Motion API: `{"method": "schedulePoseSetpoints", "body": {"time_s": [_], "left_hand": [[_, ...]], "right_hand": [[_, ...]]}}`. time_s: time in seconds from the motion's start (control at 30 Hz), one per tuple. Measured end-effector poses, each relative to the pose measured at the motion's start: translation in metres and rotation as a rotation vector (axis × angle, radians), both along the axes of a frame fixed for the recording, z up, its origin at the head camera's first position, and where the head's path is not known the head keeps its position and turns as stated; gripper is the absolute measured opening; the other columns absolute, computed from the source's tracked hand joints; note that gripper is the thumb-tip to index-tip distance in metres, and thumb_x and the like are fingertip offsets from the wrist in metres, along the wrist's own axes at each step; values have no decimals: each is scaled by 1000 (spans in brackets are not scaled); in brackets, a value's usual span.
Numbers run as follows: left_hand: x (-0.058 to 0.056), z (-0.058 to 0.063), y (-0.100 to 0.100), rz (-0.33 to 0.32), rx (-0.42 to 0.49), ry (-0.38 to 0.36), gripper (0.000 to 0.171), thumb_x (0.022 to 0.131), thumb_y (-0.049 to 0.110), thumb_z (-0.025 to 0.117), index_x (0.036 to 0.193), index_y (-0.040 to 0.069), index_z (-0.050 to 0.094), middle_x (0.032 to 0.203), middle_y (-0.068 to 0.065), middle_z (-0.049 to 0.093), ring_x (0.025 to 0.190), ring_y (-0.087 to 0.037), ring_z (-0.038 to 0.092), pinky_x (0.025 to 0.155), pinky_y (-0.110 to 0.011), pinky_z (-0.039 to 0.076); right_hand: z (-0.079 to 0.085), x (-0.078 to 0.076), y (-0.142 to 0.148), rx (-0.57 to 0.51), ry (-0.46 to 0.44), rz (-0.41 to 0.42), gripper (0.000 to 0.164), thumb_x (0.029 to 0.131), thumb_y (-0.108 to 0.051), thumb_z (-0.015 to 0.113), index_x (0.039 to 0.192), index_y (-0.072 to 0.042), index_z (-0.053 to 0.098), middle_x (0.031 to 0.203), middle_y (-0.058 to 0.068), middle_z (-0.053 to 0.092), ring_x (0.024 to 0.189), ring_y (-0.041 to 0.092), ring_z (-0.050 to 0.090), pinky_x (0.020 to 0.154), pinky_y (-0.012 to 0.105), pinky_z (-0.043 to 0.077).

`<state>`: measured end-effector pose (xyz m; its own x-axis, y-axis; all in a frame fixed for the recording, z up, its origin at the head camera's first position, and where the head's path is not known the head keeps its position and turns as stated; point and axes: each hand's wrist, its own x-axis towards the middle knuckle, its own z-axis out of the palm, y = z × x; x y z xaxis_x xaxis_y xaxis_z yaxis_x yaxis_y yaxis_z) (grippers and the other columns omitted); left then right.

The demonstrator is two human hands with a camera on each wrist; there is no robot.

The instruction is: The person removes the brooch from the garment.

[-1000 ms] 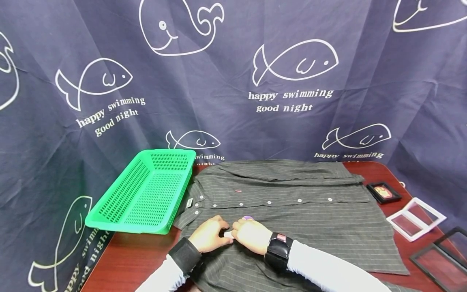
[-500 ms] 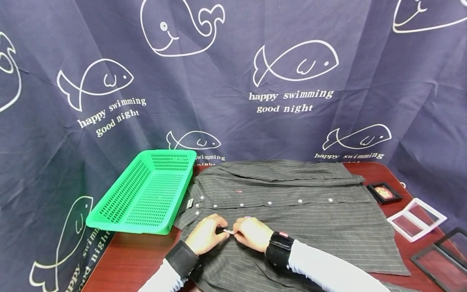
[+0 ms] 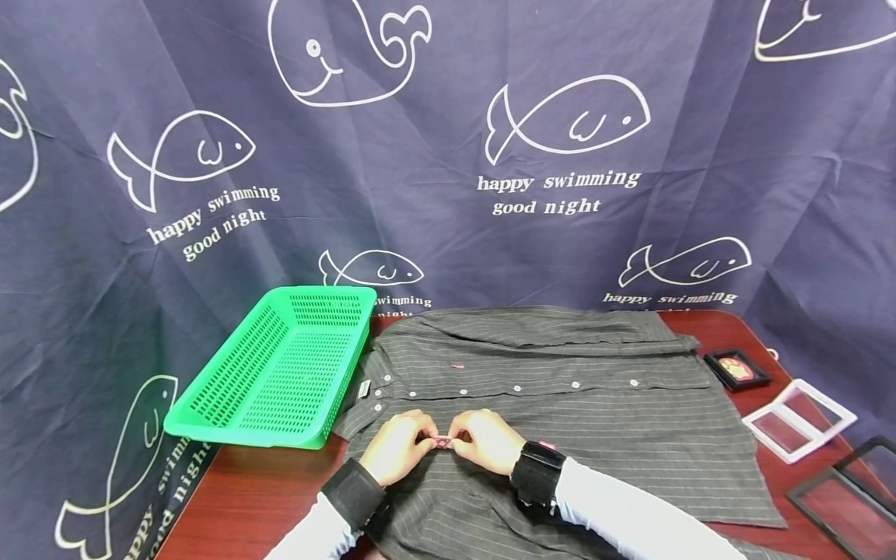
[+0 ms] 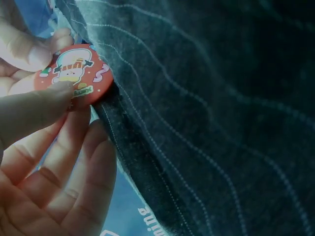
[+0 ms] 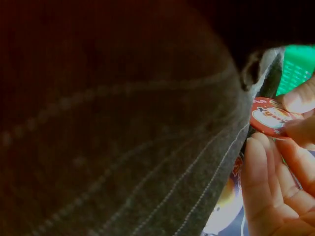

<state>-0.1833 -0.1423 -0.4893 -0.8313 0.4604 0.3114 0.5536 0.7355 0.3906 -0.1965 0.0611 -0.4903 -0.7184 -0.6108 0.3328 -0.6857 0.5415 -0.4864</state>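
Note:
A round red badge (image 4: 78, 73) with a cartoon figure on it is pinched between both hands, low over a dark striped shirt (image 3: 574, 435) spread on the table. In the head view only a small strip of the badge shows between the fingertips. My left hand (image 3: 399, 449) holds its left side with thumb and finger; my right hand (image 3: 488, 442) pinches the right side. The right wrist view shows the badge (image 5: 268, 117) beside a shirt fold, its printed face visible. Whether it is fastened to the cloth I cannot tell.
A green basket (image 3: 280, 432) stands left of the shirt collar. Right of the shirt lie a small black frame (image 3: 736, 369), a white frame (image 3: 798, 420) and a larger dark frame (image 3: 843, 498). A printed blue curtain (image 3: 448, 155) hangs behind the table (image 3: 238, 498).
The badge has turned between my fingers: something white showed there before, now red. A purple round patch seen behind my right hand is now hidden. Both hands have shifted only slightly.

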Motion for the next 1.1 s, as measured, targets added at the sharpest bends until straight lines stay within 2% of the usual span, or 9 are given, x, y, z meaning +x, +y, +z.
{"method": "schedulePoseSetpoints", "body": {"time_s": [0.3, 0.53, 0.67, 0.77, 0.9, 1.1], "left_hand": [[-2, 2, 0, -9, 14, -16, 13, 80, 14, 77, 75, 19, 66, 72, 11, 57, 66, 2, 48, 60, -18, 42], [-1, 0, 0, 3, 34, -19, 13, 79, 11, 76, 77, 18, 66, 74, 9, 58, 69, -3, 53, 63, -21, 44], [2, -2, 1, 32, 20, -18, 10, 81, 16, 76, 83, 18, 66, 82, 6, 61, 75, -7, 57, 68, -24, 48], [6, -3, 2, 45, -24, -29, 15, 83, 23, 76, 92, 16, 67, 92, 3, 63, 84, -11, 61, 75, -28, 52], [11, 0, 4, 27, -121, -63, 32, 83, 29, 74, 107, 8, 66, 110, -7, 66, 101, -21, 65, 88, -38, 53], [15, 4, 4, 15, -246, -177, 58, 84, 37, 72, 124, -3, 59, 134, -23, 57, 126, -40, 54, 106, -49, 43]], "right_hand": [[4, -1, 3, -57, -98, -16, 6, 78, -7, 71, 79, -12, 67, 72, -4, 68, 65, -2, 56, 61, 18, 46], [2, -2, 3, -67, -123, -18, 7, 79, -5, 70, 78, -12, 68, 73, -3, 71, 67, -1, 59, 63, 18, 47], [2, -2, 3, -106, -176, -20, 7, 78, -3, 69, 77, -10, 68, 70, -1, 70, 65, -1, 57, 61, 18, 45], [1, -3, 3, -126, -226, -29, 6, 79, -2, 67, 77, -8, 67, 67, 0, 68, 61, -3, 53, 58, 17, 43], [-1, -5, 3, -144, -285, -34, 6, 80, -1, 66, 77, -6, 67, 63, 0, 66, 56, -6, 50, 54, 16, 43], [-2, -5, 2, -151, -322, -42, 6, 81, 1, 64, 77, -4, 66, 62, 2, 66, 52, -5, 52, 51, 16, 46]]}}
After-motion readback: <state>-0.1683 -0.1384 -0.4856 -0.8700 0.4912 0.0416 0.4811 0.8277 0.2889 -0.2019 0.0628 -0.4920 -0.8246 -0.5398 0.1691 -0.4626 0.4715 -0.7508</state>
